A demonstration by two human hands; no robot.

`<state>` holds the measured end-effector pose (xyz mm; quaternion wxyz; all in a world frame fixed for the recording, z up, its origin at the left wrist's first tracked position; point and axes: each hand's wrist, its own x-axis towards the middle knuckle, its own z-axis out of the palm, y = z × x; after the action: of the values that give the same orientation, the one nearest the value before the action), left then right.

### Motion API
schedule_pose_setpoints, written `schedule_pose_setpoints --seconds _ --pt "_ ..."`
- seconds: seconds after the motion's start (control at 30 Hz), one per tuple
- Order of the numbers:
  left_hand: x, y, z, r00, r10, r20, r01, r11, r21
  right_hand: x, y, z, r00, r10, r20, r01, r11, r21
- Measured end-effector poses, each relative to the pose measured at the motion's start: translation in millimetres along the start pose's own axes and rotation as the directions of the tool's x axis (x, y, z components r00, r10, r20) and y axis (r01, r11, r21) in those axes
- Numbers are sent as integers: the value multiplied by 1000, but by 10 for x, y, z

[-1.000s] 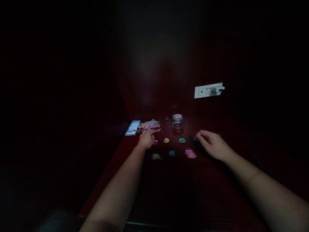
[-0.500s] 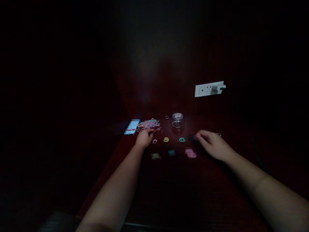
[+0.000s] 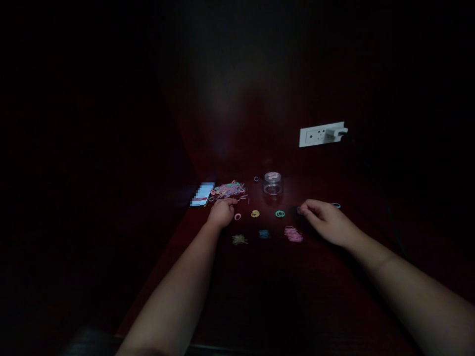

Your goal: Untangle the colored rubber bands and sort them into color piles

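My left hand (image 3: 221,212) is beside a mixed pile of small coloured rubber bands and hair ties (image 3: 229,190). Its fingers are mostly curled, the index finger reaching right; anything between the fingertips is too small to make out. My right hand (image 3: 323,220) pinches a small dark hair tie (image 3: 299,210) with thumb and index finger, low over the table. Between the hands lie a pink hair tie (image 3: 238,216), yellow ones (image 3: 255,213) and green ones (image 3: 280,214). Closer in are olive-yellow (image 3: 240,239), blue (image 3: 263,234) and pink (image 3: 293,234) heaps of thin rubber bands.
A clear lidded jar (image 3: 272,184) stands at the back, with a lone pale ring (image 3: 256,179) left of it. A lit phone (image 3: 202,194) lies at the left edge of the dark red table (image 3: 267,282). A blue hair tie (image 3: 336,205) is behind my right hand. The wall socket (image 3: 321,134) holds a plug.
My left hand's fingers have curled in slightly, while the index finger still points right. My right hand keeps its pinch in nearly the same place. The view has shifted very slightly.
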<state>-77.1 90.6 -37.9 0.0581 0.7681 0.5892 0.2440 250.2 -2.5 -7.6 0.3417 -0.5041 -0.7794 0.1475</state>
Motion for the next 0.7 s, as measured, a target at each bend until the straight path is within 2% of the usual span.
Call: schedule_pose_setpoints --seconds 0.2,0.37,0.47,0.57,0.7 --pt "-16 47 -41 999 30 -15 -30 1000 -5 -2 -12 -5 1000 7 11 -7 1000 8" --pt "-60 191 -137 990 63 -124 -69 997 -45 3 18 23 1000 -8 3 8 1000 20" --pt "-137 381 -182 978 129 -166 -145 986 -88 -8 17 66 1000 -9 17 8 998 67" --pt "-276 641 -188 945 252 -210 -291 939 -184 -38 -46 116 998 -21 61 13 991 135" --pt "-508 998 -158 925 337 -176 -376 876 -302 -83 -168 167 993 -27 115 -4 966 260"
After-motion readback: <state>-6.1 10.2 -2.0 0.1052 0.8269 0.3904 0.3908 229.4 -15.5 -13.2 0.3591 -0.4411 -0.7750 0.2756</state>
